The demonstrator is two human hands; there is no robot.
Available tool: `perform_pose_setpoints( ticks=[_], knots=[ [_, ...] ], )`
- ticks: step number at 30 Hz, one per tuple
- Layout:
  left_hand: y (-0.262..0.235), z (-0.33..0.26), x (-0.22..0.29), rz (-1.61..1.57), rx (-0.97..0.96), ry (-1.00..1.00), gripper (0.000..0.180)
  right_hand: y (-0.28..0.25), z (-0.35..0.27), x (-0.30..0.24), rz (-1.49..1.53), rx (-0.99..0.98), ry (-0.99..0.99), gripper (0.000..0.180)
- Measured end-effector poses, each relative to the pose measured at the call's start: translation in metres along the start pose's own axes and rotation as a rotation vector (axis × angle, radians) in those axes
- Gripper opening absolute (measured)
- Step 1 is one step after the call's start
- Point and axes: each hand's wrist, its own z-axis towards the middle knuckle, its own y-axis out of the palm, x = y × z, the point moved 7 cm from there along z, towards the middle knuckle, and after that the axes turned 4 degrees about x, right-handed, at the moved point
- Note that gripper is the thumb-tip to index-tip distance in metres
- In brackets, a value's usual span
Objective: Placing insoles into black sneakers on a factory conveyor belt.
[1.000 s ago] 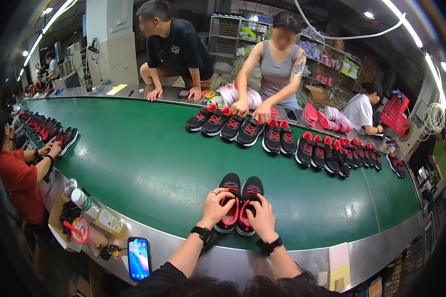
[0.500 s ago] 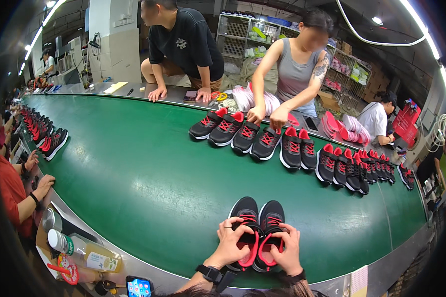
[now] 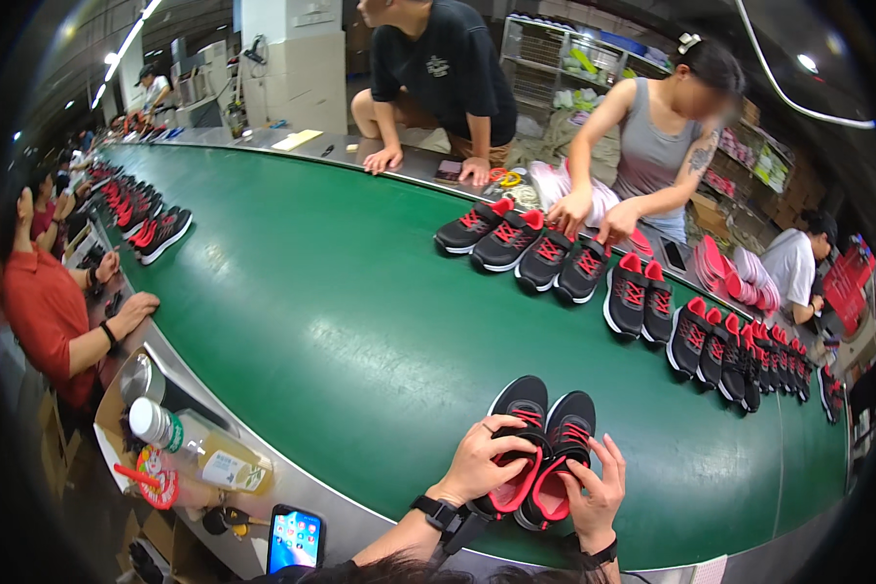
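Sneakers (image 3: 522, 395) sit paired and laced, not yet let go, fingers (image 3: 506, 446) of your left hand (image 3: 475, 463) grasping one collar (image 3: 517, 489) (right hand (image 3: 597, 494) grip unclear).

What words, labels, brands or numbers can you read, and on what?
Bottle of yellowish liquid: printed label, wording not copied out.
Cup lid: printed, wording not copied out.
Phone: icons; text too small.
Black T-shirt: chest print, blurred.
Red panel: too blurred.
Nearest shoes: none readable.

Small white label (image 3: 230, 470) on bottle (image 3: 197, 443), pale lettering (image 3: 438, 66) on black T-shirt (image 3: 462, 95), neither clearly legible
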Motion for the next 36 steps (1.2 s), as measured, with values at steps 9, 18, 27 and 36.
perform_pose_setpoints(
  ticks=[9, 18, 27, 36],
  knots=[
    [-0.003, -0.007, -0.013, -0.171, 0.002, -0.102, 0.041, -0.003, 0.013, -0.010, 0.255, -0.103, 0.008, 0.009],
    [-0.018, -0.008, -0.002, -0.032, 0.125, -0.058, 0.036, 0.018, 0.006, -0.003, 0.476, -0.028, 0.067, 0.014],
    [-0.007, -0.012, -0.009, -0.082, 0.087, -0.127, 0.040, 0.013, 0.006, -0.010, 0.426, -0.057, 0.004, 0.021],
    [-0.001, -0.013, -0.008, -0.139, 0.072, -0.119, 0.038, 0.018, -0.007, 0.008, 0.739, -0.016, 0.204, 0.024]
  ],
)
